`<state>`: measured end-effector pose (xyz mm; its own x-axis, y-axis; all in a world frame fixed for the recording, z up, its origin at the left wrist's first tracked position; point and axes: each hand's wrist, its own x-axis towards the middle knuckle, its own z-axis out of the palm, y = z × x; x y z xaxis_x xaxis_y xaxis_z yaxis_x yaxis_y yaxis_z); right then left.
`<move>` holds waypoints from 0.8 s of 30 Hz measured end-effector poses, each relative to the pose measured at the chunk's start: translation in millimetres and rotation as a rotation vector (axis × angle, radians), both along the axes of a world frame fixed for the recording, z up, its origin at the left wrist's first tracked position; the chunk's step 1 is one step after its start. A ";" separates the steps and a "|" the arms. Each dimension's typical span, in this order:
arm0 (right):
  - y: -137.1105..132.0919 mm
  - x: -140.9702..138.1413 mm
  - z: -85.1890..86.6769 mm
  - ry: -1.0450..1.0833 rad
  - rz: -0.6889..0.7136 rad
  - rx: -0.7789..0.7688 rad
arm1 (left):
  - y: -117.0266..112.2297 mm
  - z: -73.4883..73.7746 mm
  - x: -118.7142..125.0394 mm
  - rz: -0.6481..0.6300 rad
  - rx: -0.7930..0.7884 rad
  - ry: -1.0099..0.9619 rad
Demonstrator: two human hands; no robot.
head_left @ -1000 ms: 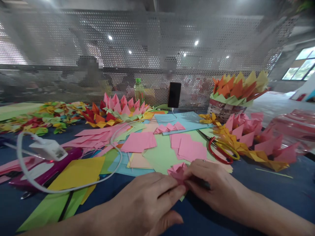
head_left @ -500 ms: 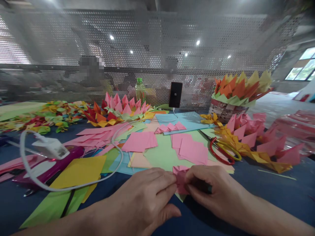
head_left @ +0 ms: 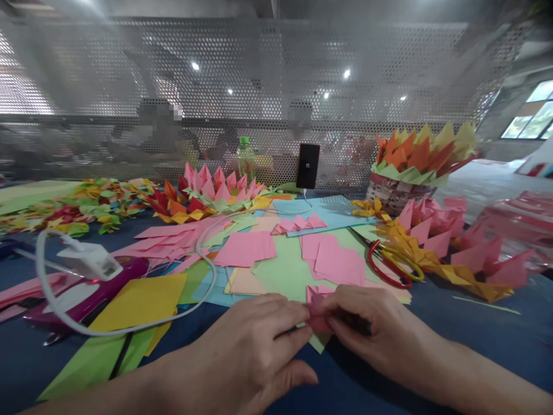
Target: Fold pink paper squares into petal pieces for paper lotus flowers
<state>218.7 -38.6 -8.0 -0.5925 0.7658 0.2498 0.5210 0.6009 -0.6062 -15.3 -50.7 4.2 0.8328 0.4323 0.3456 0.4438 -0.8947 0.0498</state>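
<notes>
A small folded piece of pink paper (head_left: 317,305) lies near the table's front, partly hidden by my fingers. My right hand (head_left: 367,328) pinches its right side between thumb and fingers. Stretched out flat, my left hand (head_left: 268,340) rests its fingertips on the paper's left edge, the thumb apart. A corner of green paper (head_left: 320,340) shows beneath. Beyond my hands, square pink sheets (head_left: 339,265) and another pink stack (head_left: 246,249) lie on a large light green sheet (head_left: 280,271).
Red- and yellow-handled scissors (head_left: 389,268) lie at right beside folded pink and gold pieces (head_left: 436,248). A white cable (head_left: 151,329) loops across the left, from a charger (head_left: 90,259) to a phone (head_left: 308,166). Paper flowers (head_left: 216,187), a bottle (head_left: 245,158) and a perforated metal screen (head_left: 268,75) stand behind.
The top of the pink paper has shifted slightly up and right with my right hand. More of the green corner shows below. My left hand stays nearly in place.
</notes>
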 end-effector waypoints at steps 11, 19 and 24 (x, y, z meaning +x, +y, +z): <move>9.7 10.1 1.6 -0.072 0.146 0.132 | 2.5 0.4 -3.1 -0.009 -0.067 -0.009; 7.8 13.6 6.6 -0.166 0.235 0.266 | 4.2 -0.2 -3.4 -0.016 -0.069 -0.017; 7.8 11.6 9.4 -0.217 0.227 0.260 | 5.3 1.4 -4.8 -0.029 -0.100 -0.053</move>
